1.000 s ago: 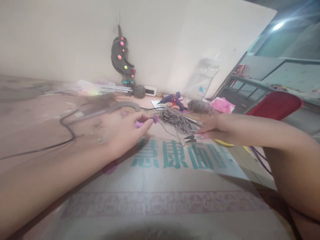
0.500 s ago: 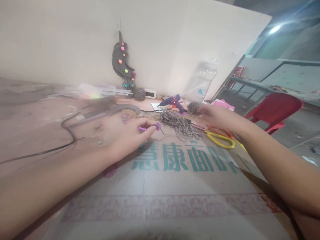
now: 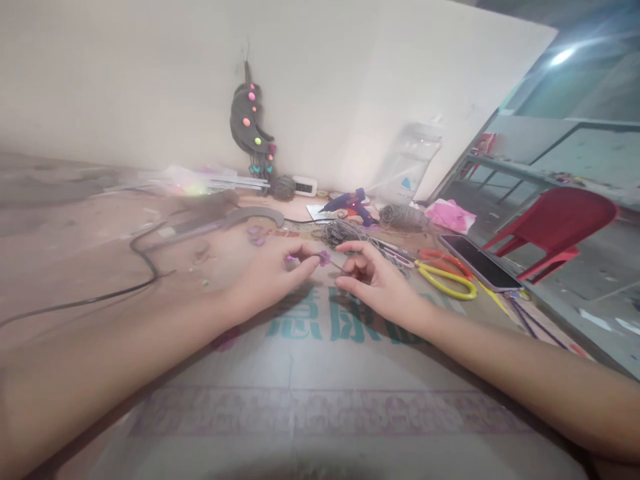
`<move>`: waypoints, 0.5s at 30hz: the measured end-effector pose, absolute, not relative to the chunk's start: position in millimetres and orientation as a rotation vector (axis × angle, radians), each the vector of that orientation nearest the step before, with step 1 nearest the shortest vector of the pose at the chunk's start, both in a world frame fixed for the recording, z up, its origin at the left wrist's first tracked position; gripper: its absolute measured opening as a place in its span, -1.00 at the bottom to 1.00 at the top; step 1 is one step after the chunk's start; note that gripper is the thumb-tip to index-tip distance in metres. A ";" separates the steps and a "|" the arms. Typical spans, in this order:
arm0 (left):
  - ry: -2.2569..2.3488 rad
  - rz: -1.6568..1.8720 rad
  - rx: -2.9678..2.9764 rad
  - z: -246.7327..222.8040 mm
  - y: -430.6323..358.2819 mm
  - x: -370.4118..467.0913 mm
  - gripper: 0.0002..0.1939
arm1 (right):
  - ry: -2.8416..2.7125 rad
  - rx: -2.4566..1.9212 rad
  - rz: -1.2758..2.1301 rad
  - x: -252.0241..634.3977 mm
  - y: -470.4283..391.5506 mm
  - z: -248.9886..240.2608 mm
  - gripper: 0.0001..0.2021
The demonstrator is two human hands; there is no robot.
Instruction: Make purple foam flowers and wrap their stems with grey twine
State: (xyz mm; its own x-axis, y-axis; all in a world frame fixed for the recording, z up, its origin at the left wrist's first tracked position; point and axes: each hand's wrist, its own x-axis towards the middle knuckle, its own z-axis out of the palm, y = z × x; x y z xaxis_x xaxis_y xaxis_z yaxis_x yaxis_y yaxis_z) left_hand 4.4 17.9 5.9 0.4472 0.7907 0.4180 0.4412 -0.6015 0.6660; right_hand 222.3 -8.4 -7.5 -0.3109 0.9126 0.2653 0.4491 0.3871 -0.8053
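My left hand [image 3: 280, 270] pinches a thin grey yarn strand between thumb and index finger. A small purple flower-shaped piece [image 3: 325, 258] sits by its fingertips, and another bit of purple shows behind the fingers. From the flower the strand runs to my right hand [image 3: 373, 277], whose curled fingers close on its end, the index finger lifted above. Behind the right hand lies a loose heap of grey yarn [image 3: 345, 231], partly covered by it. Both hands hover over a printed sheet [image 3: 300, 363] on the table.
Yellow-and-orange-handled scissors [image 3: 447, 280] and a phone [image 3: 480, 261] lie to the right. Farther back are a glue gun [image 3: 350, 205], a yarn ball [image 3: 403, 217], a clear plastic bottle [image 3: 413, 160] and a grey crescent [image 3: 255, 217]. A decorated moon [image 3: 246, 120] hangs on the wall.
My right hand has come from the yarn ball at the back right to the strand beside my left hand. The phone and pink cloth are now uncovered. The left hand keeps its pinch.
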 end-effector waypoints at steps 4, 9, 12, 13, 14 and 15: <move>1.011 1.001 2.267 4.7 17.7 4.3 -0.78 | -1.916 -1.203 0.550 222.3 -11.2 -1.5 -0.85; 0.993 0.957 2.327 4.0 17.5 4.3 -0.79 | -2.019 -1.178 0.374 219.6 -17.7 6.7 -0.88; 0.995 0.953 2.345 3.2 17.8 4.6 -0.79 | -2.087 -1.166 0.370 219.9 -19.8 7.5 -0.83; 0.992 0.953 2.350 2.8 18.1 4.6 -0.79 | -2.104 -1.168 0.374 220.2 -20.0 7.1 -0.81; 0.990 0.957 2.354 2.5 18.4 4.6 -0.79 | -2.111 -1.178 0.389 220.5 -19.9 6.4 -0.82; 0.987 0.963 2.357 2.2 18.8 4.5 -0.79 | -2.103 -1.196 0.424 220.7 -19.7 5.6 -0.85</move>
State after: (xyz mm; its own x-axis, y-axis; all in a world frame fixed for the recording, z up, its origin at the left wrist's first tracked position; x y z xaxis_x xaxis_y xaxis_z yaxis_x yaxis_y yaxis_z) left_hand 4.5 18.8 2.2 0.5111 0.7389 0.4391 0.4575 -0.6664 0.5888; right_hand 220.7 -19.7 5.6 -0.3535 0.8489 0.3928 0.6305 0.5265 -0.5704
